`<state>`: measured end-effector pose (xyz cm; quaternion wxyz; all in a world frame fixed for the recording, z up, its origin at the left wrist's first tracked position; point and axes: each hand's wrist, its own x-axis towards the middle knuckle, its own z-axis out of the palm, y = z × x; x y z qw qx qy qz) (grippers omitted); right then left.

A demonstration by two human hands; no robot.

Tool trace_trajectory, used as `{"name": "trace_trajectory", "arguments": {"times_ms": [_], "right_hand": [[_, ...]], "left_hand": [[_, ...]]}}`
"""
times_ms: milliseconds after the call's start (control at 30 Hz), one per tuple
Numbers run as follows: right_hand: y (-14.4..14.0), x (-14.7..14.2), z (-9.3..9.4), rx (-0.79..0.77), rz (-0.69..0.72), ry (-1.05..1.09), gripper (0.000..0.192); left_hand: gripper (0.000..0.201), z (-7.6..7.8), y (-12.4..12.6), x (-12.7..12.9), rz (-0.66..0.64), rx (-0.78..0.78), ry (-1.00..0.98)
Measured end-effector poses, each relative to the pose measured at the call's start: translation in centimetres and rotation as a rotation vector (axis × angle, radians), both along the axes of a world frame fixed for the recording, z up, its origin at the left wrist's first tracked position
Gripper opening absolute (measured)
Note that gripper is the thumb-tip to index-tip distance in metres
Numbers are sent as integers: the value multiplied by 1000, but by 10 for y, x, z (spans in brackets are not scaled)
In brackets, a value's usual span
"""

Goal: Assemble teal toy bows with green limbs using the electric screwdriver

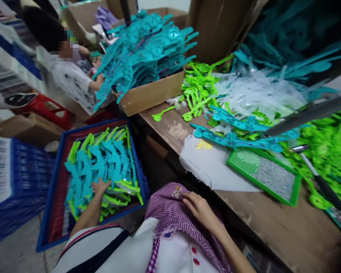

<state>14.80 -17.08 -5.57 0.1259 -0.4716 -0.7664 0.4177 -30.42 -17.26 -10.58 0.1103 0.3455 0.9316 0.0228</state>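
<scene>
At eight o'clock in view, the blue crate (50, 201) holds teal strips (99, 163), long axes running roughly twelve to six. The left hand (101, 186) lies over them, fingers splayed, ungripping. At five o'clock, the right hand (199, 207) touches the checked apron (163, 206); whether it pinches, I cannot tell.

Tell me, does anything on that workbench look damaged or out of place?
The white sheet on the workbench has a ragged near edge, as if torn. One green piece lies apart from the green heap, near the workbench's edge.

a navy-striped white top (86, 244) is worn with a purple gingham apron (167, 206).
</scene>
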Motion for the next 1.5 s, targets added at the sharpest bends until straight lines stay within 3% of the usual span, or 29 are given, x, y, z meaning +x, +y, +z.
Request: {"name": "trace_trajectory", "arguments": {"times_ms": [100,200,367,433,500,567,700,833,933,1067,1133,1200,1267,1333,1433,1500], "right_hand": [[-10,25,10,-7,-113,53,33],[-11,35,17,5,-174,67,34],[-3,32,22,78,-94,36,36],[-2,34,24,69,-77,48,38],[-4,40,26,59,-103,61,39],[-8,49,29,52,-170,84,38],[-24,68,36,4,-339,161,34],[-25,75,45,17,-466,241,31],[-8,73,44,85,-556,273,31],[13,70,32,268,-604,121,32],[8,71,29,301,-573,78,31],[-9,74,26,273,-629,132,31],[-38,79,17,242,-835,237,31],[-74,88,-3,206,-1164,334,33],[-140,101,-56,123,-1695,269,43],[-187,107,-99,21,-1934,10,49]], "left_hand": [[56,15,29,39,18,195,-66],[48,33,79,110,-133,404,-188],[40,79,182,274,-579,573,-428],[40,98,214,335,-850,607,-571],[46,110,237,384,-1087,601,-594],[54,114,251,414,-1225,478,-498],[50,111,266,425,-1442,260,-253],[36,114,269,404,-1585,310,-223],[29,110,266,393,-1565,353,-289],[20,92,270,391,-1470,385,-255],[22,85,277,392,-1431,402,-223],[27,82,282,389,-1405,444,-184],[34,82,280,383,-1387,521,-136],[42,80,265,375,-1372,623,-114],[46,72,221,370,-1353,806,-186],[34,67,180,378,-1467,951,-285]]}}
